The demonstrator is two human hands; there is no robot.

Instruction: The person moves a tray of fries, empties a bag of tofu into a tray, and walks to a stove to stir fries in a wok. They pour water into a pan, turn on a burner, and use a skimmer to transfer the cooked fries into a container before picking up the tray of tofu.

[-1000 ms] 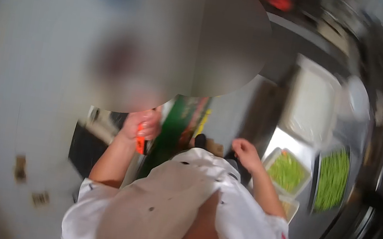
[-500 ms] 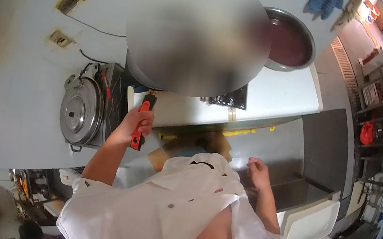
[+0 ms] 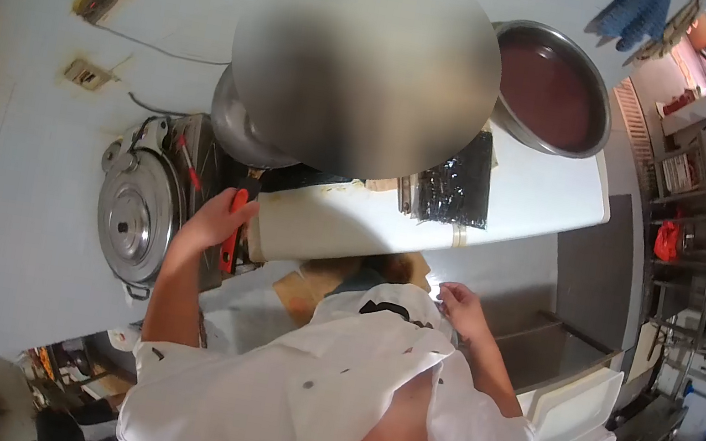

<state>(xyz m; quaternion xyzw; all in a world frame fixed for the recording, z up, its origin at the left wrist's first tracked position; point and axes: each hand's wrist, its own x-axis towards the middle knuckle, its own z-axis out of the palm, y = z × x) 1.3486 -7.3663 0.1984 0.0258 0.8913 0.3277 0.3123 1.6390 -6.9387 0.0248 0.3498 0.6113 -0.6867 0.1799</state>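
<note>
White counter (image 3: 524,192), left hand (image 3: 210,221) gripping orange-handled tool (image 3: 231,238) (plastic)

left hand (image 3: 210,218) + red-handled tool (image 3: 232,229): lowered to counter edge | right hand (image 3: 461,307): raised slightly

Left hand (image 3: 210,218) grips an orange-handled tool (image 3: 233,234) beside the white table (image 3: 523,197).

A commercial kitchen: a steel pot (image 3: 132,218), a wide sauce-filled bowl (image 3: 551,90), and metal racks (image 3: 699,192).
</note>
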